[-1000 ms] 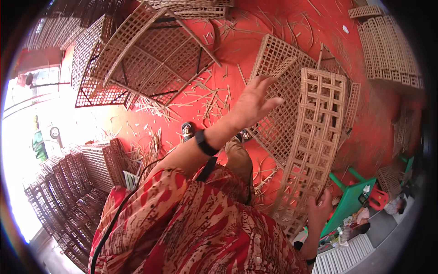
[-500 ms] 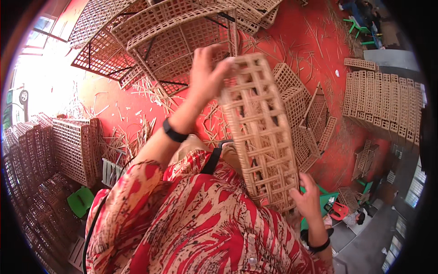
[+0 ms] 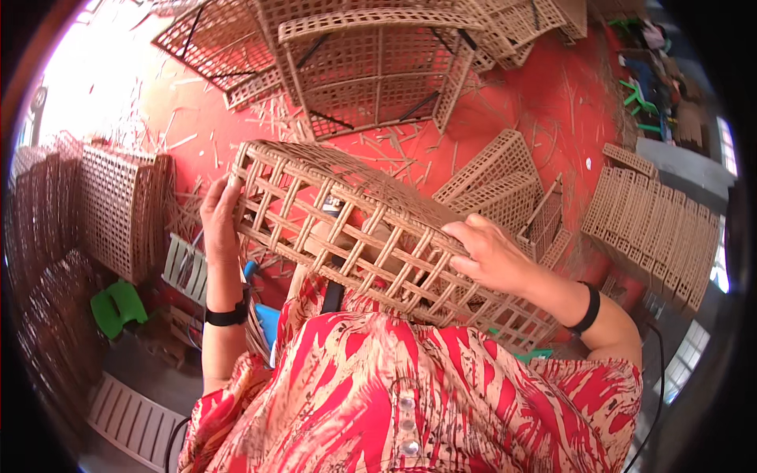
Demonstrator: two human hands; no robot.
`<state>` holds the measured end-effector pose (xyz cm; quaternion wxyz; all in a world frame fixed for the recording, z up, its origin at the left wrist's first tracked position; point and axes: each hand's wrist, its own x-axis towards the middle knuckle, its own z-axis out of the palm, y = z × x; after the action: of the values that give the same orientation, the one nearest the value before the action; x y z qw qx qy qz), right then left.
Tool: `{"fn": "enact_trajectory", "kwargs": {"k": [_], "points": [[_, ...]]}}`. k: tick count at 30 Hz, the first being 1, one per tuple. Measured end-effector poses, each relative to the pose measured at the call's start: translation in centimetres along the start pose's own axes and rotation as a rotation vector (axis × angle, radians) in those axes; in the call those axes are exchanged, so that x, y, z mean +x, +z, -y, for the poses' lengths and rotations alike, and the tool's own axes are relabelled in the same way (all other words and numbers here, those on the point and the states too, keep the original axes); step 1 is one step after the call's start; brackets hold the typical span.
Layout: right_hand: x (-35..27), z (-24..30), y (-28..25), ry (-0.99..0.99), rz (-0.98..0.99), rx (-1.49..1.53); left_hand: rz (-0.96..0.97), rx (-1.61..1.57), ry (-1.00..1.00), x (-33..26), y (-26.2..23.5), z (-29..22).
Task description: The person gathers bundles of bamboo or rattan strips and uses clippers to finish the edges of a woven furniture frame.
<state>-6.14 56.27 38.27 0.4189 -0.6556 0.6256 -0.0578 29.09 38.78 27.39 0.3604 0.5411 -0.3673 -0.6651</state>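
I hold a long woven rattan lattice panel (image 3: pixel 371 229) across my lap, slanting from upper left down to lower right. My left hand (image 3: pixel 219 214) grips its upper left end, fingers curled over the edge. My right hand (image 3: pixel 490 254) lies on top of the panel near its middle right, fingers hooked into the weave. Both wrists wear black bands. My red patterned shirt (image 3: pixel 410 394) fills the lower middle of the view, and the panel's far lower end sticks out past my right forearm.
A big rattan cage frame (image 3: pixel 371 67) stands on the red floor (image 3: pixel 552 102) ahead. Flat lattice panels (image 3: pixel 505 177) lie to the right, and more are stacked at far right (image 3: pixel 658 225) and at left (image 3: pixel 118 205). A green stool (image 3: pixel 118 303) sits lower left. Rattan scraps litter the floor.
The panel has swung from upright at my right to lying across my lap. My left hand moved to its left end and my right hand came up onto its top.
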Motion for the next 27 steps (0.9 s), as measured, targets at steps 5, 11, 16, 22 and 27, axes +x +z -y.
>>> {"fn": "enact_trajectory", "kwargs": {"k": [5, 11, 16, 22, 27], "points": [[6.3, -3.0, 2.2, -0.015, 0.169, -0.019, -0.247, -0.111, -0.083, -1.2, -4.5, 7.9], [15.3, -10.1, 4.4, -0.055, 0.051, -0.148, -0.407, -0.05, -0.044, 2.7, -2.7, 11.2], [25.0, -12.1, 1.1, 0.017, -0.058, -0.267, -0.394, -0.074, -0.032, 12.4, -3.9, 15.7], [24.1, -8.9, -1.9, -0.059, -0.545, 0.365, -0.227, 0.326, 0.161, 25.1, 2.5, 19.4], [17.4, -0.5, -4.5, -0.17, -0.567, 0.795, -0.308, 0.09, -0.038, 30.8, 4.7, 17.4]]}}
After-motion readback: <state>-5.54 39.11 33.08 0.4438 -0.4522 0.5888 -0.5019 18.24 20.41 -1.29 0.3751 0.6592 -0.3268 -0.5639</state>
